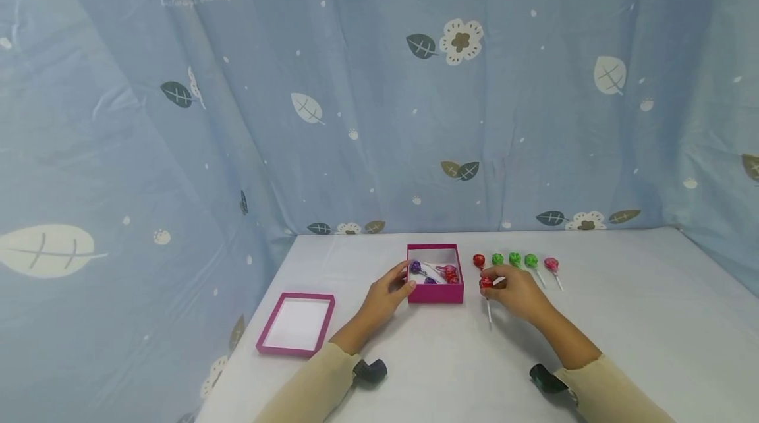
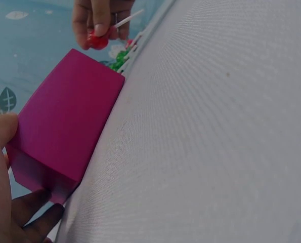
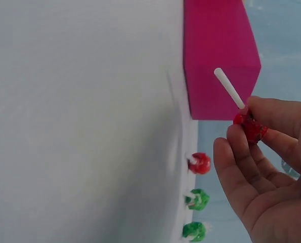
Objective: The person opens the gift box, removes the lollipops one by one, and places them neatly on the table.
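Note:
A magenta box (image 1: 435, 294) with its top off stands on the white table, with purple-wrapped and red lollipops inside. My left hand (image 1: 382, 298) holds the box at its left side, the thumb at the front corner near the rim. In the left wrist view, fingers (image 2: 44, 215) of that hand lie low against the box's end wall. To the right of the box, my right hand (image 1: 518, 292) pinches a red lollipop (image 3: 252, 129) by its wrapped head, raised above the table. Its white stick points toward me in the head view.
Behind and beside the right hand lie a red lollipop (image 1: 478, 261), several green lollipops (image 1: 514, 259) and a pink lollipop (image 1: 552, 265) in a row. The magenta lid (image 1: 265, 349) rests inside-up at the left. A patterned blue curtain (image 1: 379, 146) hangs behind the table.

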A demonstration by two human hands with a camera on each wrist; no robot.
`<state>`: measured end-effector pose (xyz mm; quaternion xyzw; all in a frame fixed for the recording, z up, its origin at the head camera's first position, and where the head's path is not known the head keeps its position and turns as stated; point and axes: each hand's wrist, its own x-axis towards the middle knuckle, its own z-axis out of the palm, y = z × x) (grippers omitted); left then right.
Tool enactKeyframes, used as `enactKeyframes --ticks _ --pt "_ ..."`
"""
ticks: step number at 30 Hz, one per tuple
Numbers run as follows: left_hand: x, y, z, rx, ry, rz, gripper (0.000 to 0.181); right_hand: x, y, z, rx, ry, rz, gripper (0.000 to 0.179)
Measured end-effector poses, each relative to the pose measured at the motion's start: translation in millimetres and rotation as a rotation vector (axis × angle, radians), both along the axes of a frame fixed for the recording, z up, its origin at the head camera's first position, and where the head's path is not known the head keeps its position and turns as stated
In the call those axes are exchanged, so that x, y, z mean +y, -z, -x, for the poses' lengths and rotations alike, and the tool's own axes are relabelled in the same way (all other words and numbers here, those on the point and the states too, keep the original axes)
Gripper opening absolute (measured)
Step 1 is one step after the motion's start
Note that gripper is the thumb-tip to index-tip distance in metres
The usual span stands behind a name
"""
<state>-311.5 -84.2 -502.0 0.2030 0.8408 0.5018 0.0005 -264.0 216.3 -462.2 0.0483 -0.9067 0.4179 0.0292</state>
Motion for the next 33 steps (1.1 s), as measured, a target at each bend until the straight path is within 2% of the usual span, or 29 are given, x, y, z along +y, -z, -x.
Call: enactKeyframes --ticks 10,19,26,33 --pt "1.0 -1.3 -2.2 0.005 -0.004 0.003 0.059 11.5 13.4 -1.0 -0.003 -0.042 -0.049 0.028" --pt "0.9 -3.2 -3.1 0.0 -0.004 0.009 0.059 12.9 14.5 -4.7 -0.047 -0.077 -0.063 0.024" --pt "0.8 -3.9 -3.9 -0.013 -0.006 0.018 0.058 12.8 17.7 -5.7 -0.084 -0.058 -0.049 0.023" --pt "1.0 -2.7 -2.8 -0.011 -0.011 0.006 0.058 13.6 17.2 -6.2 -0.082 -0.063 -0.068 0.022"
